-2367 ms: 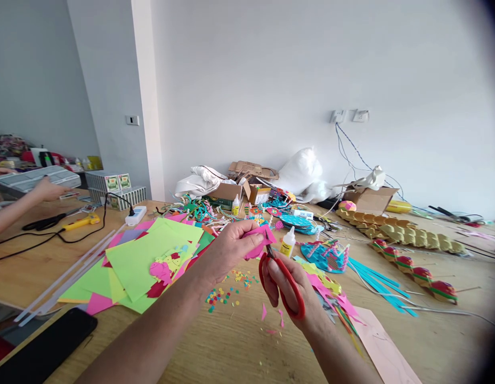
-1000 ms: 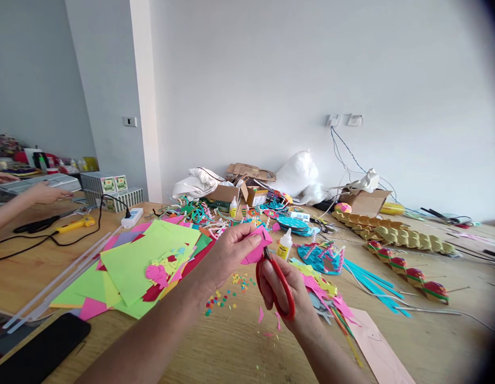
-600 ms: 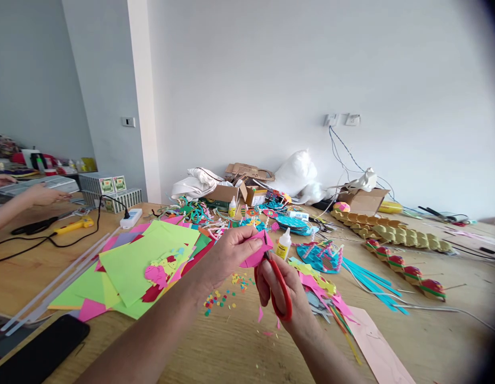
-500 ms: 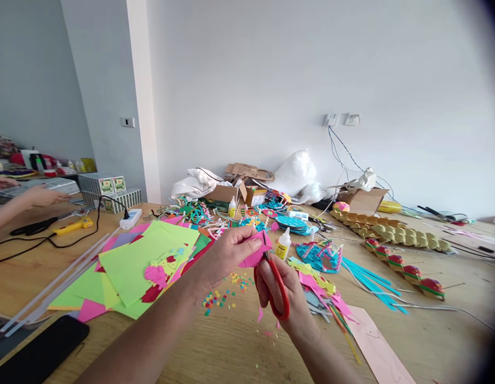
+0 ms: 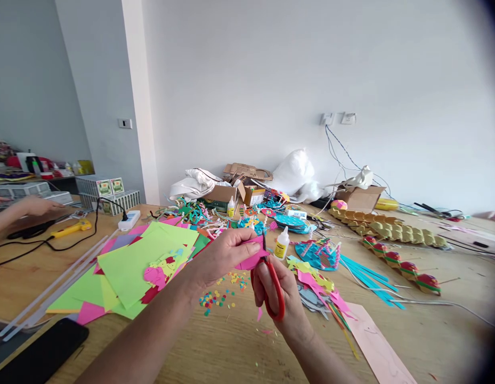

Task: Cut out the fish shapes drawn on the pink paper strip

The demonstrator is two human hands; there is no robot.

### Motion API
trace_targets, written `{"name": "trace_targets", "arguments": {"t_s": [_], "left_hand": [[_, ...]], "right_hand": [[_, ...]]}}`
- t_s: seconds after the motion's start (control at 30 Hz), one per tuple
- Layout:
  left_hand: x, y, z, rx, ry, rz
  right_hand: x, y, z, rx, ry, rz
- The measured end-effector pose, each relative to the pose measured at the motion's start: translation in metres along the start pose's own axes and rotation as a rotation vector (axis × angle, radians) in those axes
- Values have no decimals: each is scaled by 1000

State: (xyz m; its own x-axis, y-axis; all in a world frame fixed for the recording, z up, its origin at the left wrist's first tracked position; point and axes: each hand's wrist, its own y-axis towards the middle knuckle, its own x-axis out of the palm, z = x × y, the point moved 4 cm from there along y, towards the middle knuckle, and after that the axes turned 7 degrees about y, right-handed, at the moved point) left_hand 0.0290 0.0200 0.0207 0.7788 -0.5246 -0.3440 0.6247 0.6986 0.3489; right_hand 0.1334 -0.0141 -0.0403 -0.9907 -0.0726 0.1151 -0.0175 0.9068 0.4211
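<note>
Between the thumb and fingers of my left hand is a piece of pink paper. My right hand grips a pair of scissors by its red handles, the dark blades pointing up at the paper's right edge. Below both hands, small coloured paper dots and pink scraps lie on the wooden table. A glue bottle with a yellow label stands just behind my right hand.
Coloured paper sheets and a black phone lie left. A pink strip, blue strips and painted egg-carton pieces lie right. Cardboard boxes stand at the back. Another person's hand reaches in at far left.
The pink paper has turned in my left hand, and the pointed flap beside the blades no longer shows. The other person's hand has shifted left. The whole view has moved slightly.
</note>
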Motion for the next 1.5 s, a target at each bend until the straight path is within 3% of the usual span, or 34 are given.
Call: {"name": "trace_targets", "arguments": {"t_s": [0.17,0.37,0.57,0.73,0.8,0.93,1.07,1.2,1.3,1.5], "left_hand": [[-5,-3,4,-8,109,-26],[-6,-6,9,-77,210,-109],[-5,-4,10,0,463,-137],[-5,-3,5,-14,481,-183],[-8,-3,4,-5,403,-120],[-16,0,1,54,114,126],[5,5,-4,32,-45,56],[20,8,-6,16,-8,131],[17,8,-7,19,34,188],[8,8,-9,71,51,180]], "right_hand": [[-6,2,0,-55,9,15],[-24,12,-24,-193,4,109],[-22,15,-27,-90,-40,54],[-23,16,-21,-14,-58,42],[-26,18,-23,-26,-9,78],[-37,19,-34,-124,91,289],[-37,18,-38,-186,176,408],[-30,17,-33,-135,191,367],[-27,15,-32,-115,171,327],[-27,15,-32,-117,148,287]]}}
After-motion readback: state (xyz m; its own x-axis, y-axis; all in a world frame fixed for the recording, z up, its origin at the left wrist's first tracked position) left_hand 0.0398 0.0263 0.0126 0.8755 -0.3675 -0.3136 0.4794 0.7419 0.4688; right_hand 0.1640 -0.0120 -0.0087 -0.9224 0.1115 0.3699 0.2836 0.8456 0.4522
